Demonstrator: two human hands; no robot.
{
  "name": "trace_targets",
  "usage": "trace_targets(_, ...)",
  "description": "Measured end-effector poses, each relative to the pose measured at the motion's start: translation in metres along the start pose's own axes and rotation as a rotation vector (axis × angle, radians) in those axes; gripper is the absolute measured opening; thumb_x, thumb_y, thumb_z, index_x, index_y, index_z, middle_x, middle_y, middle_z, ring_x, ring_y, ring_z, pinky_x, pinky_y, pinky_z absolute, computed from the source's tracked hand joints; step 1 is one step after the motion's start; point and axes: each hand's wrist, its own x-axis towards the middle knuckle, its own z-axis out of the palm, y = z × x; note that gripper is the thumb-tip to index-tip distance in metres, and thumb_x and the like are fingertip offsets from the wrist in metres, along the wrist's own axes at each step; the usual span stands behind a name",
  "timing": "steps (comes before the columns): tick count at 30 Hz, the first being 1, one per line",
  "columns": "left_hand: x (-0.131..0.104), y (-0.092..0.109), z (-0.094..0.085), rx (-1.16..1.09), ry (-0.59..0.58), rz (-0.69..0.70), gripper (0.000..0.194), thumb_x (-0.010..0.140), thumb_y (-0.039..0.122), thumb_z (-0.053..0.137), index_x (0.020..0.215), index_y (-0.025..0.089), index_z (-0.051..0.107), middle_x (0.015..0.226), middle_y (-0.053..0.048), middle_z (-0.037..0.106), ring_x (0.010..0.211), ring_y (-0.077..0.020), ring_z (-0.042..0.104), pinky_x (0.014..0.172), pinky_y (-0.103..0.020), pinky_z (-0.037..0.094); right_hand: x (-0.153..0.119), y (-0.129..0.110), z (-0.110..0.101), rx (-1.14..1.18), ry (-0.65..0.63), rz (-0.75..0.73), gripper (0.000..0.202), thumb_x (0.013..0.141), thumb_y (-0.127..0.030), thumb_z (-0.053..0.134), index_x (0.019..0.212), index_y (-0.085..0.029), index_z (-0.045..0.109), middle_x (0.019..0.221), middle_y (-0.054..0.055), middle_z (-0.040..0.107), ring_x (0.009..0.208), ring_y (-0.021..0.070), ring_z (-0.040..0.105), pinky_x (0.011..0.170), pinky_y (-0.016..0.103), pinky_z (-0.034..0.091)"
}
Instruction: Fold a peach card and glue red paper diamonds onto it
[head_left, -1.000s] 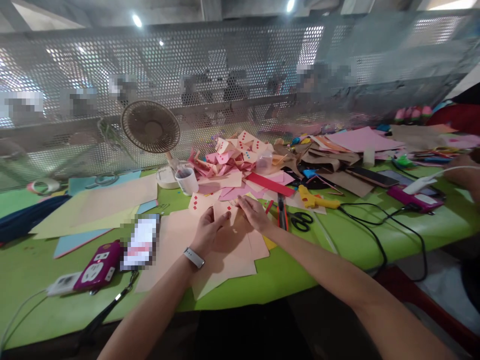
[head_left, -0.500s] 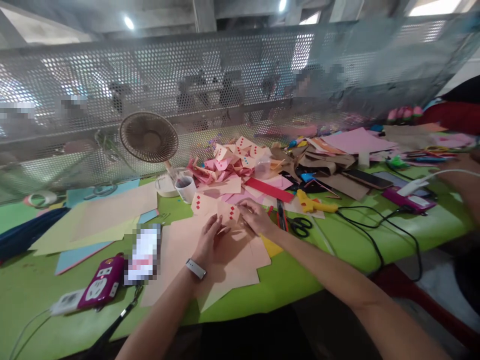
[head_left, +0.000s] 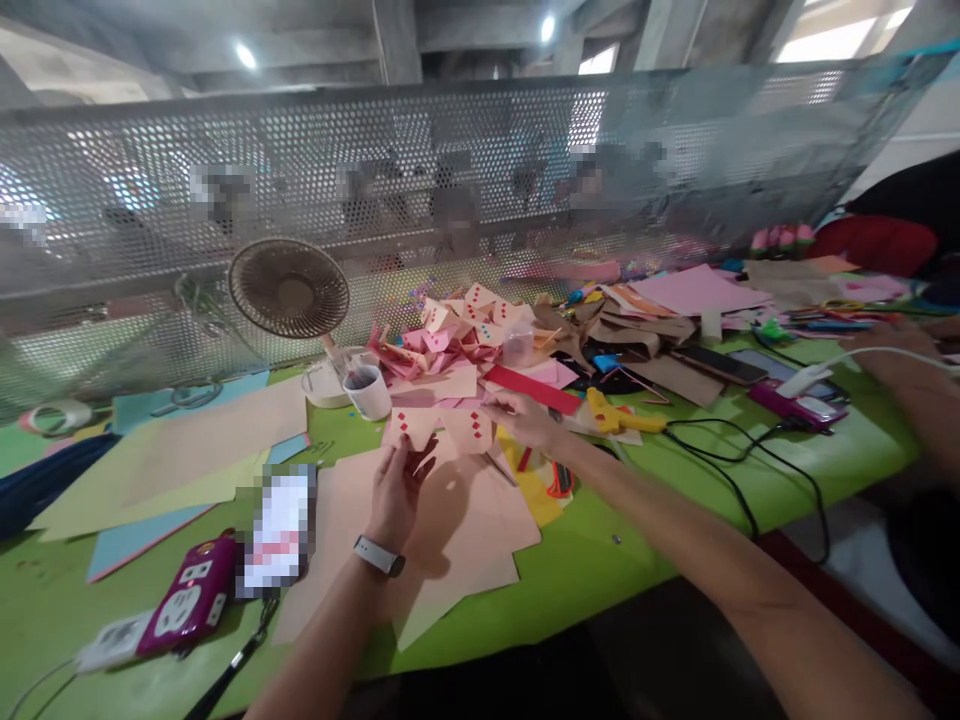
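Observation:
A creased peach paper piece (head_left: 457, 433) with red diamond marks on its two outer panels is held up above the table. My left hand (head_left: 394, 492), wearing a wristband, pinches its left panel from below. At the upper right edge, the fingers of my right hand (head_left: 528, 420) are closed on the same paper. Beneath both hands lie large peach sheets (head_left: 457, 560). A yellow sheet (head_left: 551, 505) and an orange-handled tool (head_left: 559, 480) lie by my right forearm. Behind the held piece is a heap of similar marked folded papers (head_left: 472, 320).
A fan (head_left: 291, 290) and a white cup (head_left: 367, 392) stand behind my left hand. A phone (head_left: 279, 535) and purple power bank (head_left: 191, 595) lie left. A yellow glue gun (head_left: 619, 412) with black cable (head_left: 731, 465) lies right, near another person's arm (head_left: 904, 375).
The paper has opened wider between my hands, its panels now further apart and facing me. My left hand has shifted left and down. The view has tilted slightly upward.

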Motion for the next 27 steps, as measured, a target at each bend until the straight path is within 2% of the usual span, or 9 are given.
trace_targets(4,-0.004,-0.001,0.0,0.091,-0.013,0.011,0.035,0.072,0.045,0.077,0.087,0.018,0.06,0.09,-0.007,0.075,0.102,-0.0237,0.069,0.072,-0.026,0.049,0.001,-0.015,-0.025,0.104,0.134,0.029,0.033,0.076,-0.051,0.066,0.084,-0.019,0.065,0.081,0.002,0.066,0.076,0.017,0.059,0.071,0.029,0.045)
trace_targets(7,-0.004,-0.001,0.0,0.113,-0.009,0.008,0.038,0.07,0.047,0.077,0.088,0.019,0.06,0.089,-0.006,0.075,0.102,-0.0239,0.069,0.072,-0.026,0.048,-0.009,-0.035,-0.052,0.246,0.271,-0.031,0.03,0.077,-0.049,0.068,0.087,-0.02,0.067,0.086,0.003,0.068,0.081,0.0168,0.063,0.079,0.031,0.048)
trace_targets(10,-0.002,-0.003,0.0,0.109,-0.005,0.004,0.038,0.071,0.048,0.077,0.089,0.019,0.06,0.09,-0.006,0.075,0.099,-0.0221,0.07,0.072,-0.025,0.048,-0.024,-0.054,-0.075,0.311,0.386,-0.104,0.029,0.075,-0.05,0.072,0.081,-0.022,0.066,0.078,0.001,0.067,0.074,0.0156,0.064,0.076,0.033,0.052)
trace_targets(13,0.0,-0.005,0.0,0.107,0.008,-0.004,0.039,0.071,0.048,0.077,0.091,0.019,0.062,0.09,-0.007,0.075,0.093,-0.0209,0.071,0.071,-0.025,0.048,-0.037,-0.07,-0.087,0.309,0.451,-0.164,0.027,0.075,-0.049,0.073,0.078,-0.023,0.065,0.074,0.001,0.066,0.068,0.0154,0.064,0.073,0.035,0.054)
trace_targets(16,0.001,-0.005,-0.001,0.095,0.018,-0.005,0.038,0.07,0.046,0.078,0.091,0.019,0.062,0.089,-0.006,0.075,0.091,-0.0203,0.071,0.071,-0.026,0.048,-0.045,-0.081,-0.089,0.311,0.478,-0.197,0.025,0.075,-0.047,0.074,0.077,-0.024,0.066,0.072,0.001,0.066,0.066,0.0156,0.065,0.071,0.036,0.055)
trace_targets(18,0.001,-0.005,-0.001,0.086,0.024,-0.007,0.036,0.071,0.045,0.078,0.09,0.019,0.061,0.089,-0.006,0.075,0.09,-0.02,0.072,0.072,-0.026,0.048,-0.048,-0.081,-0.086,0.332,0.459,-0.193,0.024,0.075,-0.047,0.074,0.077,-0.023,0.067,0.073,0.002,0.068,0.066,0.0153,0.065,0.07,0.035,0.055)
trace_targets(20,0.001,-0.005,-0.001,0.075,0.021,-0.005,0.035,0.072,0.044,0.077,0.09,0.019,0.061,0.088,-0.006,0.076,0.09,-0.0196,0.072,0.072,-0.026,0.049,-0.049,-0.072,-0.078,0.35,0.38,-0.14,0.025,0.075,-0.047,0.074,0.079,-0.022,0.068,0.074,0.001,0.069,0.067,0.015,0.066,0.071,0.034,0.055)
trace_targets(24,0.001,-0.004,-0.001,0.051,0.017,0.009,0.033,0.072,0.043,0.077,0.091,0.021,0.061,0.087,-0.005,0.076,0.089,-0.0184,0.072,0.07,-0.024,0.048,-0.045,-0.039,-0.056,0.339,0.172,0.104,0.034,0.069,-0.05,0.077,0.077,-0.018,0.069,0.076,0.003,0.07,0.066,0.0141,0.065,0.07,0.03,0.056)
trace_targets(27,0.003,-0.004,-0.003,0.025,0.022,0.005,0.031,0.072,0.042,0.077,0.09,0.022,0.061,0.087,-0.004,0.076,0.089,-0.0172,0.072,0.071,-0.024,0.049,-0.045,-0.017,-0.038,0.349,0.031,0.297,0.039,0.068,-0.054,0.076,0.076,-0.017,0.067,0.077,0.005,0.07,0.063,0.0146,0.065,0.059,0.028,0.054)
